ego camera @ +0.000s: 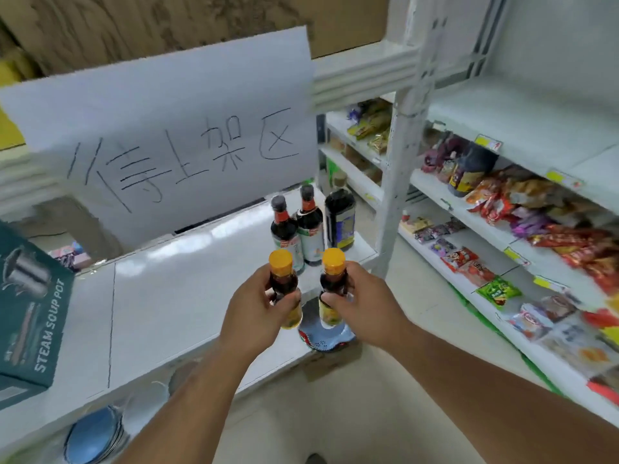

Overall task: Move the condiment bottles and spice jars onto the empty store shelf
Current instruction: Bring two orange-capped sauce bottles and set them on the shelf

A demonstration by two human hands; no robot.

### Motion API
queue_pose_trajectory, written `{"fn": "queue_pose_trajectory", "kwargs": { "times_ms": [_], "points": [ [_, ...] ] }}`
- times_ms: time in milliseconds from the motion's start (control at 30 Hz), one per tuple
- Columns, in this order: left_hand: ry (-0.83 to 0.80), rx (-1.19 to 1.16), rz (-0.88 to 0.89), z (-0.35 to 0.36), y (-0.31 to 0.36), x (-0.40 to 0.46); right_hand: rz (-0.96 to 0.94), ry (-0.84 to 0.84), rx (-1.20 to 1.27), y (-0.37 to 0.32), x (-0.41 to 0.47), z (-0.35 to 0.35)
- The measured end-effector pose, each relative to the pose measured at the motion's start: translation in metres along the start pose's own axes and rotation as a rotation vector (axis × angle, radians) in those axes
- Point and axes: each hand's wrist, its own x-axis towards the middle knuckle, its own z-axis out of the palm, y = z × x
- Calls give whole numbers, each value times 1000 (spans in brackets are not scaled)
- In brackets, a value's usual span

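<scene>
My left hand (256,309) grips a small dark sauce bottle with a yellow cap (281,269) by its neck. In my right hand (363,303) is a matching yellow-capped bottle (333,267), held the same way. Both bottles are upright, side by side, above the front right part of the white shelf (187,279). Behind them on the shelf stand two dark bottles with red neck labels (284,226) (310,222) and a larger dark bottle with a blue label (340,217).
A white paper sign with handwritten characters (167,128) hangs over the shelf's back. A green steam soup pot box (30,313) sits at the shelf's left. Snack packets (522,209) fill the shelves on the right. Blue bowls (93,437) lie below.
</scene>
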Motion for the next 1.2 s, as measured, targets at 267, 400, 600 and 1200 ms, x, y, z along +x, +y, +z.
{"fn": "queue_pose_trajectory", "kwargs": {
  "times_ms": [267, 400, 600, 1200],
  "points": [
    [-245, -66, 257, 115, 127, -8, 87, 272, -35, 52, -90, -148],
    [-363, -107, 342, 179, 180, -11, 150, 422, -53, 76, -132, -206],
    [-540, -136, 470, 261, 244, -11, 289, 609, -69, 110, -174, -273],
    [-891, -119, 718, 423, 341, 73, 585, 973, -138, 177, -156, -381]
  ]
}}
